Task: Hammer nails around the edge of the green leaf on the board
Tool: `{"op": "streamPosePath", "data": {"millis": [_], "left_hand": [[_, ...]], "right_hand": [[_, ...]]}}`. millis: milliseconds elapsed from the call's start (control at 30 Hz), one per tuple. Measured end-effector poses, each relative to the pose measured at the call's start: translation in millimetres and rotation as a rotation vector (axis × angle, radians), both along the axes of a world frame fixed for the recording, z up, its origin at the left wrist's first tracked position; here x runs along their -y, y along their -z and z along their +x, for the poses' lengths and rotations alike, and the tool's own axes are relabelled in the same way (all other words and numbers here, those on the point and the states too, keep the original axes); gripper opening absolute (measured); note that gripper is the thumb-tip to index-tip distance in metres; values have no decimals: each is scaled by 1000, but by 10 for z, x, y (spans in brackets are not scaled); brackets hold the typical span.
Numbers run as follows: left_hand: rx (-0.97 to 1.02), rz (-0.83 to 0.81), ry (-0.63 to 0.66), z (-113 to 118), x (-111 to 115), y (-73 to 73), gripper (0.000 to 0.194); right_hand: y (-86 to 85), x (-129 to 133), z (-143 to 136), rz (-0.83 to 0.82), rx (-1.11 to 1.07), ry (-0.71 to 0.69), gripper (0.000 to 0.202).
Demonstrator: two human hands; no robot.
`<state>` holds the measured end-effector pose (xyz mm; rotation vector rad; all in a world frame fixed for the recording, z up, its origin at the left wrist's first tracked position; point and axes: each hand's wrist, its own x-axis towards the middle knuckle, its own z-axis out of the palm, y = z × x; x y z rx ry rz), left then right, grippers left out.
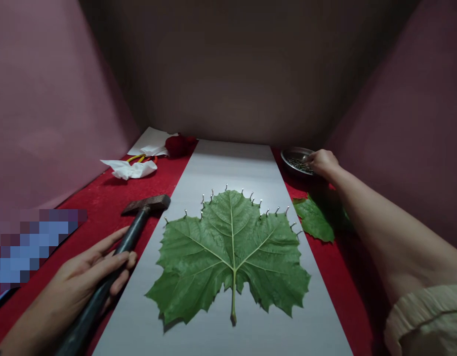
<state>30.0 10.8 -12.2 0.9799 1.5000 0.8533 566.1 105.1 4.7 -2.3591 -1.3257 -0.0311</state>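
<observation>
My left hand (97, 269) is wrapped round the dark handle of a hammer (130, 237), whose rusty head points away from me beside the white board. Over at the far right, my right hand (322, 163) reaches into a metal bowl (287, 160) of small nails (301, 165). Its fingertips are pressed together among them; whether they pinch a nail is hidden. A large green lobed leaf (231, 247) lies flat on the white board (231, 168), stem toward me. Several nails (252, 194) stand along its upper edge, some of them tilted.
A second green leaf (317, 220) lies under my right forearm on the red cloth (139, 190). At the back left are crumpled white tissue (134, 170), yellow and red handles (137, 158) and a dark red object (176, 146). A blurred-out screen (31, 247) sits at left. Pinkish walls enclose both sides.
</observation>
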Motion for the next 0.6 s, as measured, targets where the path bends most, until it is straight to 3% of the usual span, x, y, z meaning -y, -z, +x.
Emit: {"op": "streamPosePath", "data": {"millis": [267,433,533,600], "left_hand": [[16,1,122,-16,9,-41,76],[19,44,116,17,58,-105,73],[16,40,133,5,61,-105,72],[18,29,143,9,64,-104,70]], "right_hand": [[-24,122,-33,146,-72,27,26],[-169,270,-101,338,-145,75,22],[-323,508,-294,490,-275,30,20],[-417,782,-507,646,-463,-89,16]]}}
